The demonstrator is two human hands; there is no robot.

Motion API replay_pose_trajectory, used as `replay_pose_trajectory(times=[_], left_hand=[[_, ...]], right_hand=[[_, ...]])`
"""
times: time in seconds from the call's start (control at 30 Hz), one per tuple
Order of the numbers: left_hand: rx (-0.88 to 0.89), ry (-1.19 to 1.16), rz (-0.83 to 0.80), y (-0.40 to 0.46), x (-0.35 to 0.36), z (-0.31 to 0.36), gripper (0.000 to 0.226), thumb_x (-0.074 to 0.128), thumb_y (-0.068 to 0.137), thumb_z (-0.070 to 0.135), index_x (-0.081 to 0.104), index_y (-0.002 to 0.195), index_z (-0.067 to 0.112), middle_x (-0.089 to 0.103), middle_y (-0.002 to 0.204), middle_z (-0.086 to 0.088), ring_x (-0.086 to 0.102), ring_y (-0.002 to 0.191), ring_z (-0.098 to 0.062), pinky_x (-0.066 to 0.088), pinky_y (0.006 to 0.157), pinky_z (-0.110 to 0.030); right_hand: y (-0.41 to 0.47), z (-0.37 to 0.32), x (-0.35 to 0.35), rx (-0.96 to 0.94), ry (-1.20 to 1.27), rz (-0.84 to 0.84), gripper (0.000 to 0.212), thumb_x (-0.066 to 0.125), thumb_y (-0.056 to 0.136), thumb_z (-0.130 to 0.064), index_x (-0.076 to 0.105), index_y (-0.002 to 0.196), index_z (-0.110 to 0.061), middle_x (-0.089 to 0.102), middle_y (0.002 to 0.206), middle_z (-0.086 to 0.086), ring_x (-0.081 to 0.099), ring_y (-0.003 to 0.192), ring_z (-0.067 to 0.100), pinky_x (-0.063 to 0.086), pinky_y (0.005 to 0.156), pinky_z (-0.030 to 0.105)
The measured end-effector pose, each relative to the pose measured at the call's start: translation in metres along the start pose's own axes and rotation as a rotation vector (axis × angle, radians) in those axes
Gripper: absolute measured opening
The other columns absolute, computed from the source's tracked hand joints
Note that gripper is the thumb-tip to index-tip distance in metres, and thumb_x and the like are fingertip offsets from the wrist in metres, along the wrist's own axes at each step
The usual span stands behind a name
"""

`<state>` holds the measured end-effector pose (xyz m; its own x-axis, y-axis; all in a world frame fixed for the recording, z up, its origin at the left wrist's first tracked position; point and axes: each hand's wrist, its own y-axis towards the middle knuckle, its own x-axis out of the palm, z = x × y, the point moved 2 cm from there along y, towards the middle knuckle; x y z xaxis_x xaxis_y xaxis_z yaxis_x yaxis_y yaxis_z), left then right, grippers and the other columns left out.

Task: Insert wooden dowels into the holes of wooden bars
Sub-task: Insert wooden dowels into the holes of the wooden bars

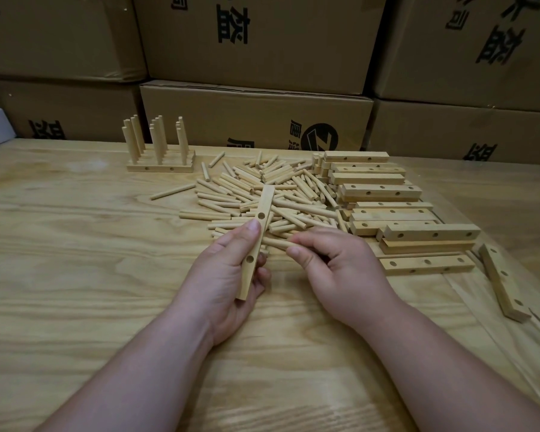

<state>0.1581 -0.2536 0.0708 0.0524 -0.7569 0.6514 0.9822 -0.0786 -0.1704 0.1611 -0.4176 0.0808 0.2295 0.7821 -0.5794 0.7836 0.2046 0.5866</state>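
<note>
I am holding a drilled wooden bar [258,235] in my left hand [231,275], fingers curled around its near half, thumb lying along its top face. Its long axis is running away from me, far end tipped slightly right and reaching over the pile of loose dowels [262,194]. Two holes are showing on the upper face; any third is hidden under my thumb. My right hand [340,263] is pinching one dowel [276,243] between thumb and fingertips. That dowel is lying crosswise, free end pointing left and meeting the bar's right edge. Its gripped end is covered by my fingers. Empty bars [387,194] are stacked right of the pile. Finished bars with upright dowels [159,151] are standing far left on the wooden table [75,260].
</note>
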Motion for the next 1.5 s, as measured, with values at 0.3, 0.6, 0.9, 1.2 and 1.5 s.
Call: replay_pose_trajectory(times=[0.3,0.6,0.9,1.2,1.5], left_hand=[[0.021,0.023,0.008,-0.0019,0.0013,0.0001,0.008,0.079,0.072,0.030,0.077,0.067,0.024,0.055,0.066,0.001,0.051,0.059,-0.008,0.044,0.050,-0.019],[0.009,0.009,0.024,-0.0010,0.0007,-0.0008,0.017,0.077,0.073,0.028,0.070,0.084,0.017,0.055,0.068,-0.001,0.051,0.060,-0.010,0.045,0.049,-0.021],[0.003,0.033,0.008,-0.0020,0.0016,0.0002,0.024,0.075,0.075,0.029,0.068,0.094,0.015,0.054,0.069,-0.002,0.050,0.059,-0.009,0.046,0.051,-0.020],[0.019,0.058,0.006,-0.0022,0.0004,-0.0003,0.010,0.077,0.074,0.030,0.078,0.074,0.021,0.056,0.068,-0.001,0.053,0.060,-0.009,0.049,0.052,-0.021],[0.218,0.257,0.029,-0.0035,0.0016,-0.0043,0.035,0.071,0.073,0.050,0.081,0.095,0.024,0.060,0.071,0.006,0.054,0.064,-0.005,0.047,0.056,-0.024]], right_hand=[[-0.0012,-0.0032,0.0013,0.005,-0.029,-0.016,0.027,0.063,0.091,-0.031,0.078,0.108,-0.017,0.064,0.095,-0.022,0.054,0.094,-0.020,0.035,0.085,-0.002],[-0.0020,-0.0019,0.0028,0.018,-0.035,-0.019,0.025,0.065,0.093,-0.028,0.077,0.111,-0.017,0.062,0.098,-0.023,0.051,0.096,-0.025,0.034,0.087,-0.003],[-0.0024,-0.0009,0.0019,0.100,0.017,-0.063,0.023,0.067,0.094,-0.027,0.076,0.114,-0.019,0.062,0.097,-0.027,0.052,0.095,-0.026,0.035,0.085,-0.003],[-0.0014,0.0012,0.0002,0.206,0.139,-0.123,0.021,0.067,0.094,-0.025,0.076,0.113,-0.022,0.060,0.089,-0.038,0.054,0.097,-0.026,0.036,0.080,-0.006],[-0.0002,-0.0025,0.0008,0.167,0.205,0.058,0.009,0.075,0.089,-0.023,0.074,0.091,-0.032,0.073,0.088,-0.020,0.066,0.088,-0.006,0.045,0.073,0.005]])
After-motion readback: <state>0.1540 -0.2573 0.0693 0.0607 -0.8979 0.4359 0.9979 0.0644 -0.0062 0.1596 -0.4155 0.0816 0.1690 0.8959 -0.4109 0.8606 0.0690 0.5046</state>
